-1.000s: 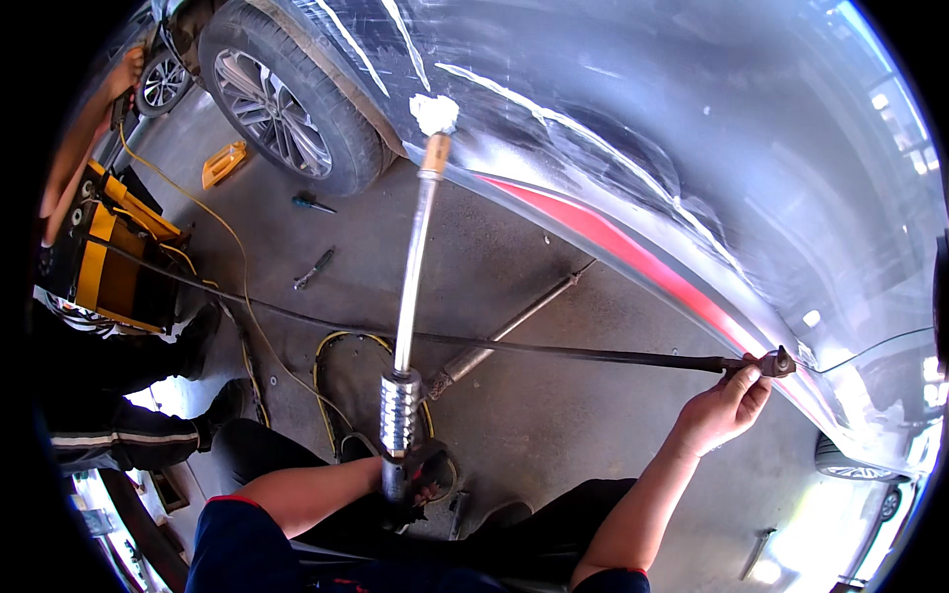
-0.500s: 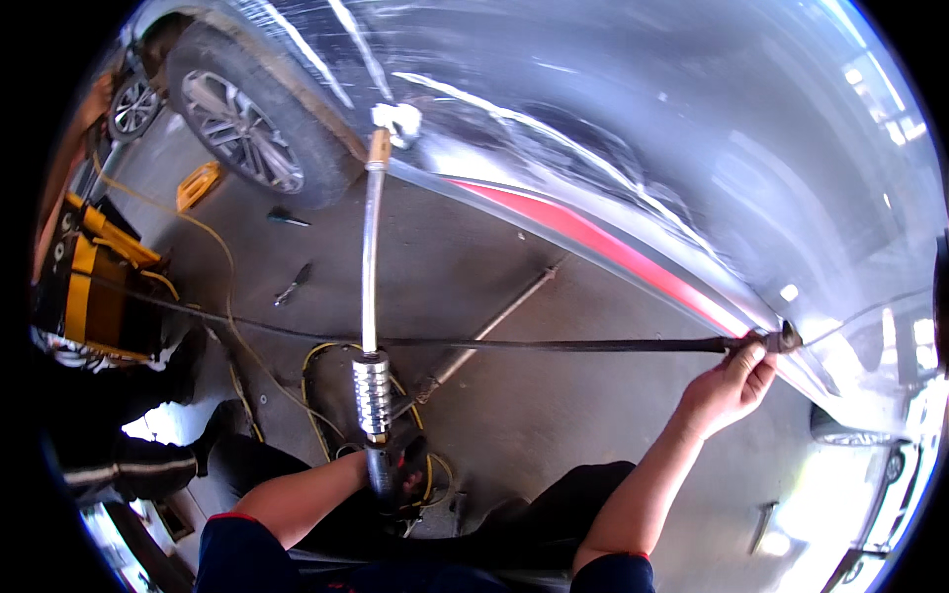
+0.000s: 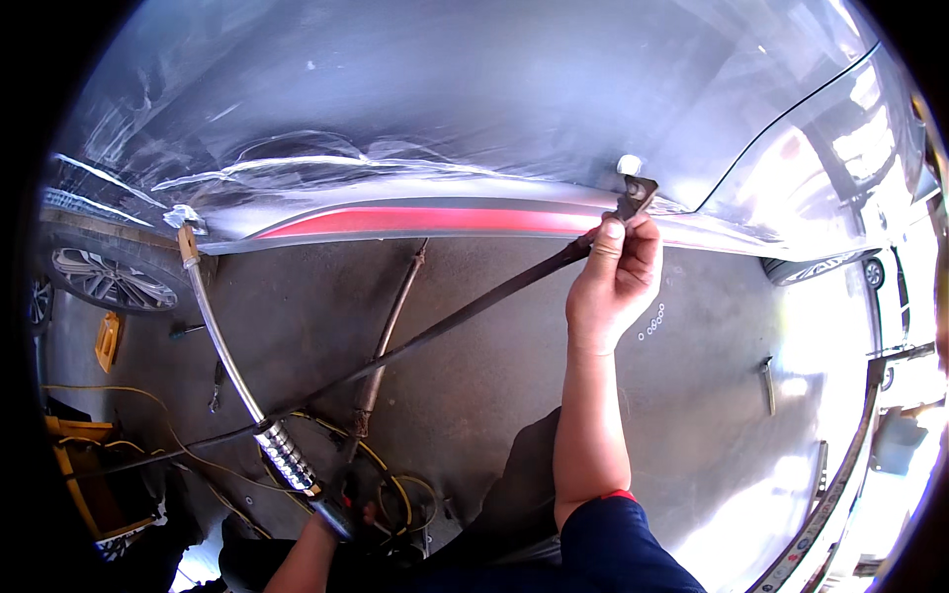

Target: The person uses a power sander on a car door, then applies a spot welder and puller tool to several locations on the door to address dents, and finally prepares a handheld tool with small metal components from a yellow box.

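Observation:
A grey car's scuffed side panel [image 3: 474, 109] spans the upper view, with a red stripe [image 3: 425, 219] along its sill. My left hand [image 3: 318, 537], partly hidden, is closed round the black handle of a slide-hammer dent puller [image 3: 222, 336]. The puller leans to the upper left; its copper-coloured tip [image 3: 188, 242] meets or nearly meets a whitish bare patch [image 3: 181, 214] near the wheel. With thumb and fingers, my right hand [image 3: 615, 287] grips a dark metal cable clamp [image 3: 639, 194] just under a shiny round spot [image 3: 630, 165] on the panel; contact is unclear.
The clamp's thick black cable [image 3: 465, 319] crosses in front of the puller. A rusty bar [image 3: 381, 346] slants under the sill. A yellow-and-black machine [image 3: 84, 474], hoses [image 3: 395, 479] and a yellow tool [image 3: 108, 341] lie left; another tool [image 3: 768, 385] lies right.
The view has swung right, so the car and puller appear farther left. My right hand has brought the clamp closer to the shiny spot. My left hand still holds the puller.

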A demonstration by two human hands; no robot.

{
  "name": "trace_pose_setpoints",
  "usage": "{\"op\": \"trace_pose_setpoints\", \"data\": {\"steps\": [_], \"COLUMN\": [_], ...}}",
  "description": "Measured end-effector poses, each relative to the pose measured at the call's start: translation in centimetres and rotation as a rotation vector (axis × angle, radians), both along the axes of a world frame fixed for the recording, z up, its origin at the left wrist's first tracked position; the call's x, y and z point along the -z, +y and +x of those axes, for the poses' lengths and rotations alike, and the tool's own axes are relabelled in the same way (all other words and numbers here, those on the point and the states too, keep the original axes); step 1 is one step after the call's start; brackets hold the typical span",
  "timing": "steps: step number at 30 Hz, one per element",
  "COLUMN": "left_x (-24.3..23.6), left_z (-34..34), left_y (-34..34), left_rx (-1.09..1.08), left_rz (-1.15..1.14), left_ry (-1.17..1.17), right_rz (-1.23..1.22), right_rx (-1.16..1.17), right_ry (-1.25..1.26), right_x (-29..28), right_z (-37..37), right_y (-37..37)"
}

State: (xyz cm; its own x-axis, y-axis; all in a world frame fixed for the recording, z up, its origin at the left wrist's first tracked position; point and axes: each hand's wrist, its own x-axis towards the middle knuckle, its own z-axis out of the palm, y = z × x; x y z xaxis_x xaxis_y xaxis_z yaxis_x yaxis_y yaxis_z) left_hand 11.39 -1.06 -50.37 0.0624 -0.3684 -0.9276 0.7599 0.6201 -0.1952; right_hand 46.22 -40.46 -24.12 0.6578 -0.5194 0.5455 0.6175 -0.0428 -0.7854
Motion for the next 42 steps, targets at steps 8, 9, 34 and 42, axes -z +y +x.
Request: {"op": "trace_pose_setpoints", "data": {"steps": [8,9,34,42], "left_x": [-2.4,-3.9,-2.5,-5.7], "left_z": [-1.2,-0.5,-2.7,0.1], "left_y": [0.5,-0.3,-0.6,-2.2], "left_rx": [-0.235,-0.268,-0.119,-0.205], "left_rz": [0.097,0.122,0.287,0.135], "left_ry": [0.091,0.1,-0.284,-0.093], "right_rz": [0.023,0.018,-0.076,-0.11], "right_rx": [0.029,0.03,0.145,0.126], "right_ry": [-0.003,-0.003,-0.019,-0.287], "right_x": [-0.1,-0.1,-1.4,-2.2], "right_z": [1.1,1.1,0.4,-2.9], "right_y": [0.8,0.8,1.3,4.1]}}
